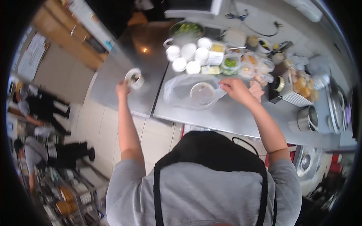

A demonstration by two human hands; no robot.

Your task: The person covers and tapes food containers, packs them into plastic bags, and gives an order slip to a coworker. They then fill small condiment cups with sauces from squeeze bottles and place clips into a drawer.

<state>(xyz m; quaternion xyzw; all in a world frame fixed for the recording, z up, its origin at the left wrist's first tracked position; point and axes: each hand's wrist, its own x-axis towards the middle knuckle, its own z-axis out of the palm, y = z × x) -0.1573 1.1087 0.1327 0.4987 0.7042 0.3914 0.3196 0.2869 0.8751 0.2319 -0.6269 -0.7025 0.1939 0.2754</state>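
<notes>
On the left part of the steel counter, my left hand [123,90] is closed on the near edge of a small white cup [135,78] with something dark inside. My right hand [234,89] pinches the right edge of a clear plastic bag [176,90]. A round tub [203,93] with pale contents sits in or under the bag; which one I cannot tell. Behind the bag stand several white cups [188,51] and an open container of chopped greens [230,62].
A bowl of green vegetables [187,31] stands at the back. To the right are bagged foods, a white basket [298,94] of yellowish items and a metal pot [307,118]. Two people [37,150] stand at the far left beside shelves.
</notes>
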